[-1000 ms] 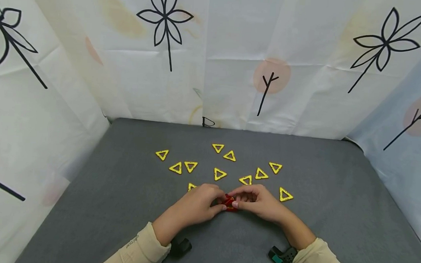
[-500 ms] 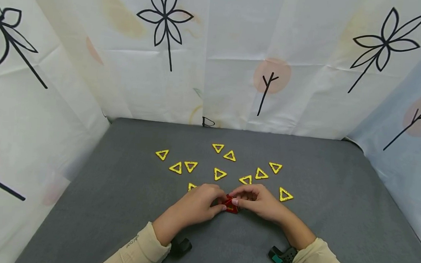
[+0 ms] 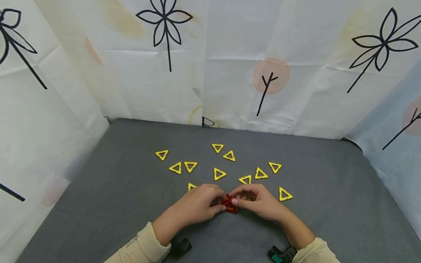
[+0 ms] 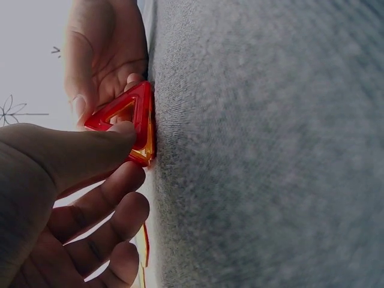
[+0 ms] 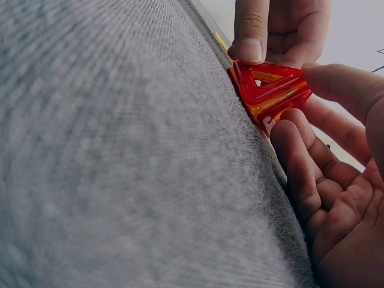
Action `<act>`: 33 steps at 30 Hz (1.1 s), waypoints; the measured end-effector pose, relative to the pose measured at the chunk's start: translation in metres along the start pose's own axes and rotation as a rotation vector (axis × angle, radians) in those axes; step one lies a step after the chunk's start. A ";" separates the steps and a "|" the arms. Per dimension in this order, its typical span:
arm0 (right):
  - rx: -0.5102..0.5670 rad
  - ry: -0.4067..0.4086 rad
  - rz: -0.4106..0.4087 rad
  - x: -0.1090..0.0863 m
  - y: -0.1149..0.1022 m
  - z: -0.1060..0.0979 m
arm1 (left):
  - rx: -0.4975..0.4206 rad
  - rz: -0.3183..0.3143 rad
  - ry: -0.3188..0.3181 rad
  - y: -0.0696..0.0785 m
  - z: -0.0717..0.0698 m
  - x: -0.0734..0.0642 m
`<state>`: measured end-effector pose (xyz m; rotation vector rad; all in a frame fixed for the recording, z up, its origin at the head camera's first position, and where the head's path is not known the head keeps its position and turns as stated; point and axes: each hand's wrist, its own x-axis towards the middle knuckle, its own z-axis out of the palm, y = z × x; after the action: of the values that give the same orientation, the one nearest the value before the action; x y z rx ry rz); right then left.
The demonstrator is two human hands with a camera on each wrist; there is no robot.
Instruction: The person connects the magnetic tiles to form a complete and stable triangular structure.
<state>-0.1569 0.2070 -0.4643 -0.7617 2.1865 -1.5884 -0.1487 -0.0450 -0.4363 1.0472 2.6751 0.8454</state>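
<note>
Red triangle assembly point(image 3: 232, 209): frames with amber inner edges, tilted toward one another; exact count cannot be told; it sits near the front centre of the grey cloth point(image 3: 93, 217), between two hands. From the left: pale sleeve point(image 3: 138, 247); black wrist device point(image 3: 181, 247); left hand point(image 3: 196, 205), which pinches the assembly, its thumb laid over one frame's face. Beyond the hands, scattered from left to right: yellow triangle frames point(image 3: 190, 163), eleven in sight, all lying flat, one partly hidden behind the left hand. Then the right hand point(image 3: 259, 199), which likewise pinches the assembly, thumb on an upper corner, fingers lower down; lastly, a second wrist device point(image 3: 278, 259) with a teal patch. Handling, as judged: light, stiff, plastic-looking, smooth enough to slip a little; each frame seems sturdy, while the meeting edges are the weak point and may fold or part under sideways pressure. Best hold: fingertips on the rims near the corners, one hand per side, squeezing gently.
</note>
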 end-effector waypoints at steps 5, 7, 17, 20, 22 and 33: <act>-0.008 -0.001 0.000 -0.001 0.002 0.000 | 0.009 -0.006 -0.008 0.000 0.000 0.000; -0.009 -0.001 0.000 -0.001 0.002 0.000 | 0.014 -0.009 -0.012 0.000 0.001 0.000; -0.004 -0.008 0.007 -0.001 -0.001 -0.001 | 0.005 -0.023 -0.018 0.001 -0.001 -0.001; -0.004 -0.006 0.016 -0.001 -0.002 -0.001 | 0.006 -0.018 -0.015 0.000 -0.002 -0.001; 0.001 -0.006 0.022 -0.001 -0.002 -0.001 | 0.008 -0.019 -0.014 -0.001 -0.002 -0.001; 0.008 0.001 0.032 -0.001 -0.001 0.000 | 0.035 -0.057 0.011 -0.006 -0.006 -0.001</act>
<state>-0.1558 0.2073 -0.4632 -0.7202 2.1803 -1.5812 -0.1531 -0.0523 -0.4352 0.9712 2.7250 0.7987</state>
